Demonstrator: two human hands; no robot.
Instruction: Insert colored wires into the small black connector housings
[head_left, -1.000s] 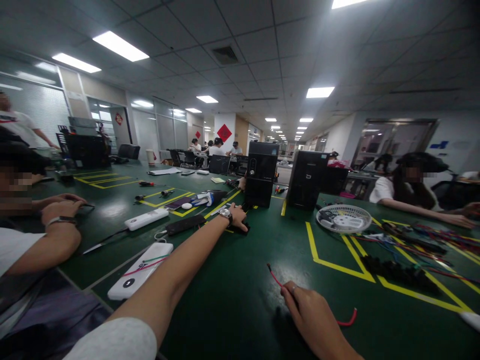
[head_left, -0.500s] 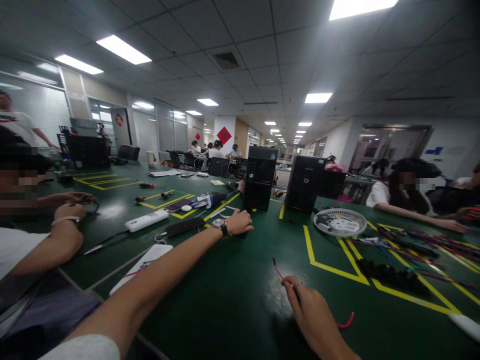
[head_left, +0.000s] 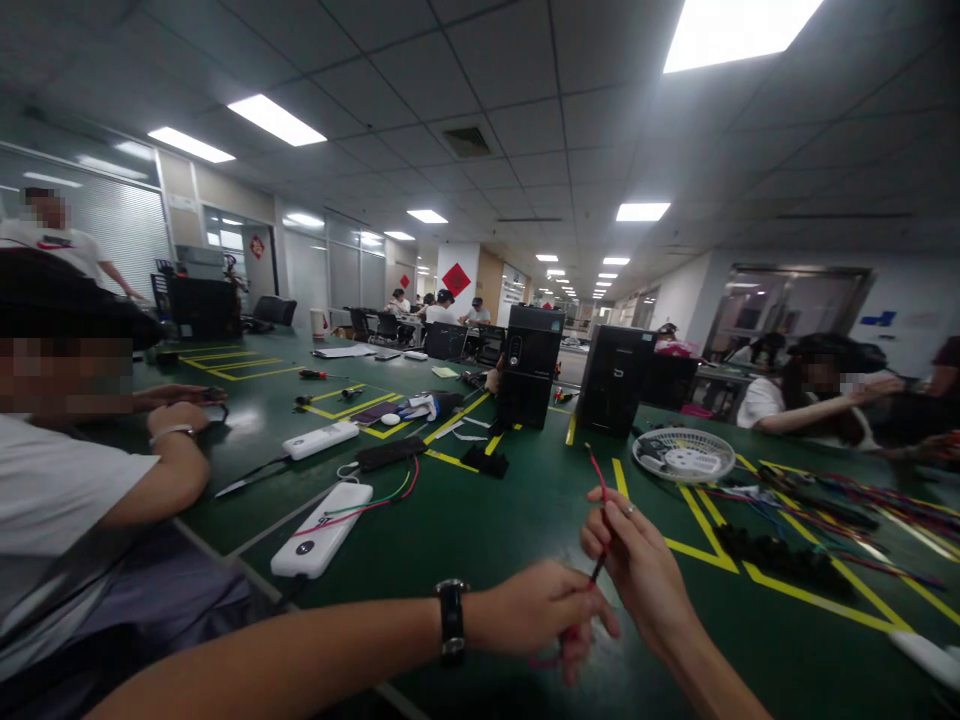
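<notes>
A thin red wire [head_left: 598, 472] stands up out of the closed fingers of my right hand [head_left: 643, 560]; its tip is dark. Below those fingers a dark stretch runs down to my left hand [head_left: 544, 612], which wears a black-strapped watch [head_left: 451, 622]. The left fingers are closed around the lower wire, partly smeared by motion, and more red shows beneath them. Both hands are close together above the green table [head_left: 480, 545]. Several small black pieces [head_left: 486, 460] lie in a heap beyond my left hand.
Two black computer towers [head_left: 531, 368] stand ahead. To the right are a round white basket [head_left: 682, 457], a bumpy black strip [head_left: 784, 562] and tangled coloured wires [head_left: 847, 495]. White power banks [head_left: 322, 530] lie leftward. A co-worker's arm [head_left: 169, 465] rests at left; another person sits at right.
My left hand has come back from the black pieces to the wire beside my right hand. My right hand has risen with the wire, now more upright. The view has shifted slightly.
</notes>
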